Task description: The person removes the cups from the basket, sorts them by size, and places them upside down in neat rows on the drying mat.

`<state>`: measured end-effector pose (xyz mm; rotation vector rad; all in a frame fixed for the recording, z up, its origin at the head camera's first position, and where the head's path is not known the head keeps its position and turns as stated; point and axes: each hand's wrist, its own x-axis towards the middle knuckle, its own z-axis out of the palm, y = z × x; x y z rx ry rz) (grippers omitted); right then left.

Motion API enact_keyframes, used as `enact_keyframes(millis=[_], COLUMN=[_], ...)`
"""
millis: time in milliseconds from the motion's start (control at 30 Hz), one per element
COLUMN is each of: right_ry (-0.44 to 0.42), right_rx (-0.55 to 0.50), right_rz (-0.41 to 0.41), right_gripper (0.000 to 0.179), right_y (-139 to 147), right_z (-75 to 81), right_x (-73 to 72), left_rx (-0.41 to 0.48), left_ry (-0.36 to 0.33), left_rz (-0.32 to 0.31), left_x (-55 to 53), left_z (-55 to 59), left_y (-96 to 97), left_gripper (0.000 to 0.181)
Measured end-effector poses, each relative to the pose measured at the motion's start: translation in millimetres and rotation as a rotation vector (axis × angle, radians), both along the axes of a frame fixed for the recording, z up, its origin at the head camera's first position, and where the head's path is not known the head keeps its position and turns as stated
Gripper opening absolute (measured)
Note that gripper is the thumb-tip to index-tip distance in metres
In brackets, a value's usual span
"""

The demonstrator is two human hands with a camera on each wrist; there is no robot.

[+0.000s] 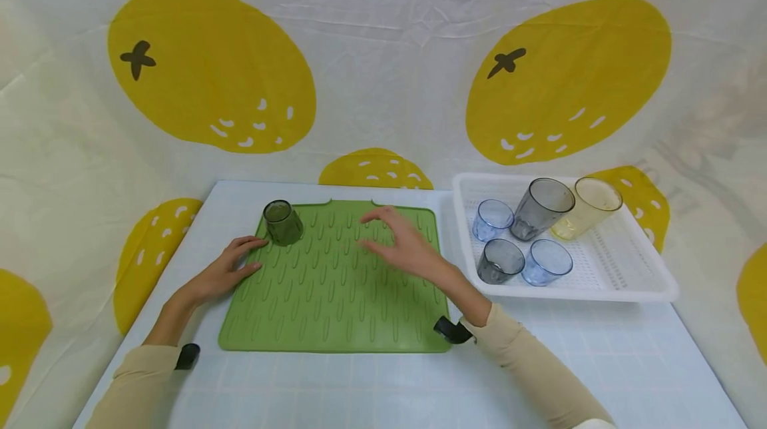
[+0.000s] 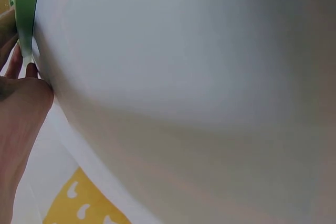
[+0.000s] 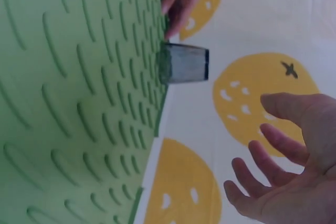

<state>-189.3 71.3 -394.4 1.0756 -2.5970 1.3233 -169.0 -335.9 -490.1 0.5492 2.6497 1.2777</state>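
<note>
A dark grey glass (image 1: 284,223) stands at the back left corner of the green drying mat (image 1: 335,282). My left hand (image 1: 224,270) rests at the mat's left edge, fingertips close by the base of that glass. In the left wrist view, its fingers lie along the edge of the mat (image 2: 25,14). My right hand (image 1: 404,242) is raised above the right half of the mat, thumb and fingers spread apart with nothing between them. The right wrist view shows the same glass (image 3: 185,63) beyond the open right hand (image 3: 289,166).
To the right of the mat is a white plastic basket (image 1: 635,269). Inside are two small blue glasses (image 1: 493,219), a tall grey glass (image 1: 542,209), a short grey glass (image 1: 500,261) and a yellow glass (image 1: 590,206). A fruit-patterned cloth (image 1: 389,82) hangs behind the table.
</note>
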Motion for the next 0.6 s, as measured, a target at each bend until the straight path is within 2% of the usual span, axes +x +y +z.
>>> enact_keyframes(millis=[267, 600], right_ry=[0.06, 0.144], right_rx=[-0.02, -0.044], right_rz=[-0.061, -0.133], right_gripper=[0.036, 0.033], right_y=[32.4, 68.7], right_z=[3.0, 3.3], right_x=[-2.0, -0.7], left_rx=[-0.011, -0.041], left_ry=[0.013, 0.049], left_rz=[-0.016, -0.005], left_x=[-2.3, -0.6], left_z=[1.0, 2.3], left_y=[0.8, 2.6], left_gripper=[0.049, 0.047])
